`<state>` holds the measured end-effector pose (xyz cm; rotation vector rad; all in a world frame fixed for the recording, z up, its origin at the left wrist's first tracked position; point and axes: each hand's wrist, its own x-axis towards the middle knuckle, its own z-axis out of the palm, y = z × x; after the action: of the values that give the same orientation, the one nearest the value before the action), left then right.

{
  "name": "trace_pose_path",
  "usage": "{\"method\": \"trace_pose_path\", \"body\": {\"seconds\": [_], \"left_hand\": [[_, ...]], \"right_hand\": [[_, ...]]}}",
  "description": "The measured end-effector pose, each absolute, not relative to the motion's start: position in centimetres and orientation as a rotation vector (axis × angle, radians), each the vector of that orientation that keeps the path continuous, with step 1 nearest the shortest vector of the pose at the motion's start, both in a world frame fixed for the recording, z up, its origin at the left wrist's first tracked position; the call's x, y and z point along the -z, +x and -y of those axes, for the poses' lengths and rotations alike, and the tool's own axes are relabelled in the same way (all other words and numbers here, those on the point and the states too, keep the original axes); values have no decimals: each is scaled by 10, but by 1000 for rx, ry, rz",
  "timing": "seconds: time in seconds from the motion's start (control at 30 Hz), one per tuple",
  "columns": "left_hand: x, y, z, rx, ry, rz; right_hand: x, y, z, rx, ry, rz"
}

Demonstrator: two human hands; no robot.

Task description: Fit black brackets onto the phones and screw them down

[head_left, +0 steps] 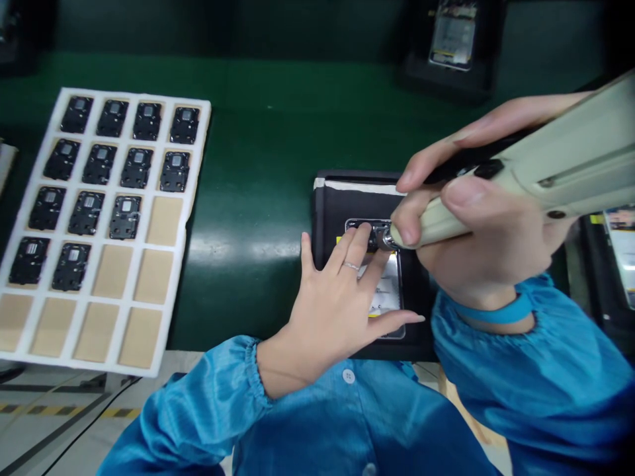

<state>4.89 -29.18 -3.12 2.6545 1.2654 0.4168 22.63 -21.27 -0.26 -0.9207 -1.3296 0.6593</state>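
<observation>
My right hand (476,218) is wrapped round a pale electric screwdriver (555,165), held at a slant. Its metal tip comes down on the top part of an opened phone (389,291), close to my left fingertips. My left hand (342,284) lies over the phone with fingers spread, a ring on one of them. Those fingertips rest on the dark module at the phone's upper end and hide much of it. Beneath the phone is a black fixture pad (332,205) with a pale strip along its far edge.
On the left, a white foam tray (181,211) holds rows of black phone modules (136,167), with several bare tan pockets. Other opened phones lie at the back right (454,39) and far right edge. The green tabletop (248,198) ends just before my body.
</observation>
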Motion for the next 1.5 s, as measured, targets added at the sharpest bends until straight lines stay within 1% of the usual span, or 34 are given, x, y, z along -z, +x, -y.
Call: {"method": "trace_pose_path", "body": {"seconds": [0.2,0.37,0.6,0.83,0.97,1.1,1.27,1.37,1.5], "left_hand": [[30,49,292,-418,2660,-1267],[21,49,290,-319,2607,-1261],[19,50,291,-274,2583,-1249],[21,47,291,-275,2619,-1231],[15,42,312,-261,2749,-1253],[13,44,348,-244,2931,-1219],[18,54,358,-158,3046,-1338],[17,53,338,-131,2959,-1388],[9,46,281,-7,2746,-1555]], "right_hand": [[3,224,211,-572,-850,1364],[0,216,211,-599,-931,1300],[1,205,211,-764,-821,1263],[9,206,214,-715,-814,1284],[23,205,217,-710,-892,1274],[35,199,212,-704,-747,1231],[20,207,205,-725,-790,1171],[1,235,194,-610,-741,1042],[-6,282,175,-288,-691,804]]}}
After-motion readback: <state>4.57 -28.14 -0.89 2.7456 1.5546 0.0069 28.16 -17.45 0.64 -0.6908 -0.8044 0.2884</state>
